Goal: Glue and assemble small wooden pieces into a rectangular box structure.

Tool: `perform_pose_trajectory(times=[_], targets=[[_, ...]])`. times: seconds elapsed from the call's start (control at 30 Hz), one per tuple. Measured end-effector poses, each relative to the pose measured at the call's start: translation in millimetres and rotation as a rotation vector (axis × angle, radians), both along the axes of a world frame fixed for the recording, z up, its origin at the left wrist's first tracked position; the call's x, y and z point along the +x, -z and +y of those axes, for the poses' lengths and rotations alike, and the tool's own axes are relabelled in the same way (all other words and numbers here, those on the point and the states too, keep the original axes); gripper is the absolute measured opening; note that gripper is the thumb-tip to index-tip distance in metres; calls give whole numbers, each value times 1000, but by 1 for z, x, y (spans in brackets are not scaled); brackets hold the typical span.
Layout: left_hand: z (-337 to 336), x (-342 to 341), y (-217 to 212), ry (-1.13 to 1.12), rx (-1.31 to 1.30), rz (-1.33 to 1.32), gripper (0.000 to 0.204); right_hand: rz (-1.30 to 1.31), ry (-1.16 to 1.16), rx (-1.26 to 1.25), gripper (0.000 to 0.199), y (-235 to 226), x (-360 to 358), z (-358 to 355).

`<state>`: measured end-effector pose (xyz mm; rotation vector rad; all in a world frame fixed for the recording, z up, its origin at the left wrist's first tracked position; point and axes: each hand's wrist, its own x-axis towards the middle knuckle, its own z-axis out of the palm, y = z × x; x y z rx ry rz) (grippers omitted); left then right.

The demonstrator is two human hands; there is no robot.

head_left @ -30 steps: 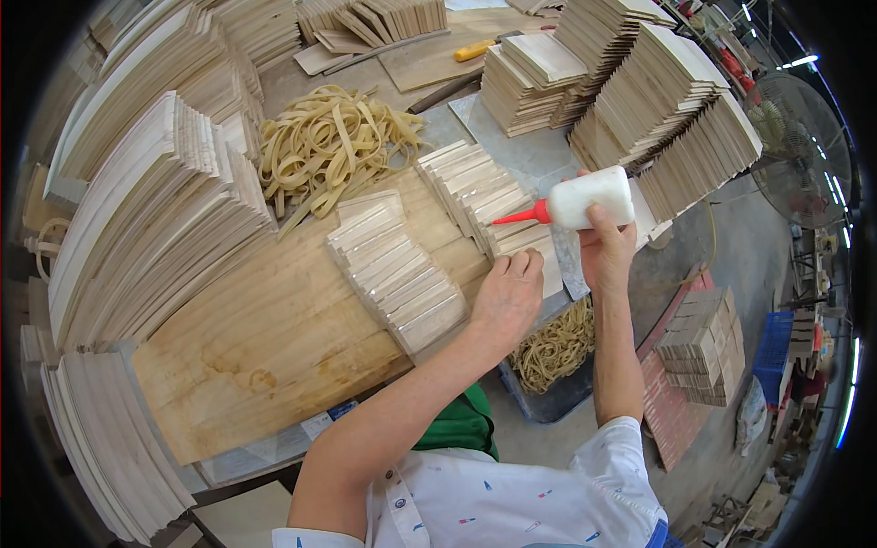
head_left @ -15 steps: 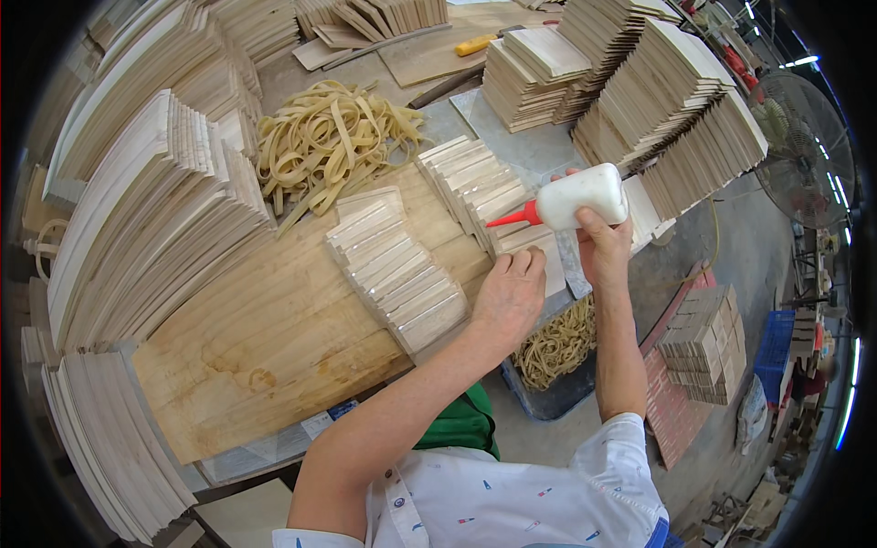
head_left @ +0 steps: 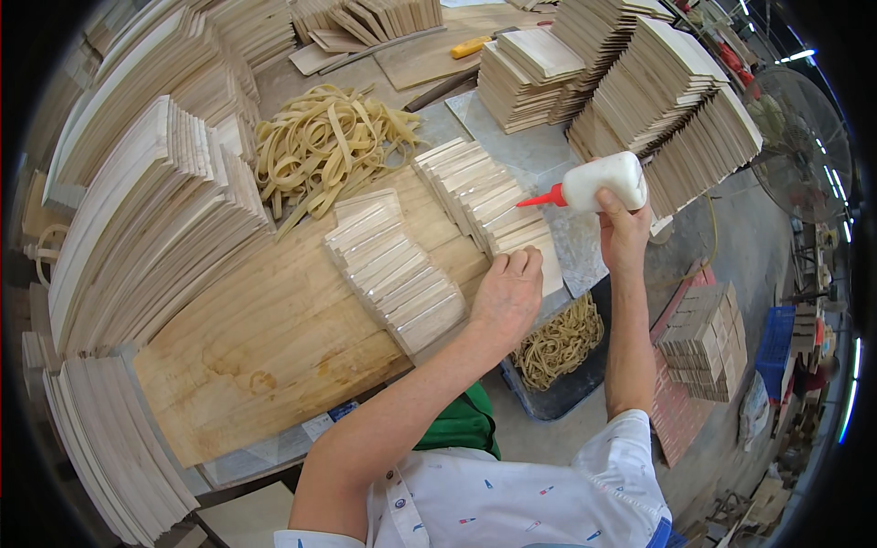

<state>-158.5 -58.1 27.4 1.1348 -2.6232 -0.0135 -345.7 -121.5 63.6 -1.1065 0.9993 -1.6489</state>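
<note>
My right hand [head_left: 625, 228] grips a white squeeze bottle [head_left: 605, 183] tilted sideways, its red pointed nozzle [head_left: 543, 196] facing left. The tip hovers over, or just touches, a row of overlapping thin wooden pieces [head_left: 475, 187]. At the near end of that row, my left hand [head_left: 508, 294] has its fingers bent and pressed together on the pieces; what lies under the fingertips is hidden. To the left, a second overlapping row of wooden pieces [head_left: 395, 269] carries shiny whitish lines along its steps. Both rows lie on a wooden board [head_left: 247, 356].
A heap of tan elastic bands [head_left: 329, 146] lies beyond the board. Tall stacks of thin wood [head_left: 146, 237] line the left; more wood stacks [head_left: 649, 91] stand at the far right. Below the table edge, a dark bin [head_left: 548, 406] holds more bands. A fan [head_left: 802, 142] stands right.
My right hand has moved the bottle rightward and slightly up, and its nozzle has shifted the same way along the row. My left hand has stayed nearly in place.
</note>
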Motion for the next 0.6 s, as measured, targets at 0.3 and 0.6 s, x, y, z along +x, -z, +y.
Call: perform_pose_trajectory(times=[0.3, 0.6], targets=[[3, -3, 3, -20, -10, -17, 47, 164, 235, -23, 49, -13, -5, 12], [16, -10, 11, -46, -77, -27, 46, -64, 62, 34, 50, -2, 19, 40]])
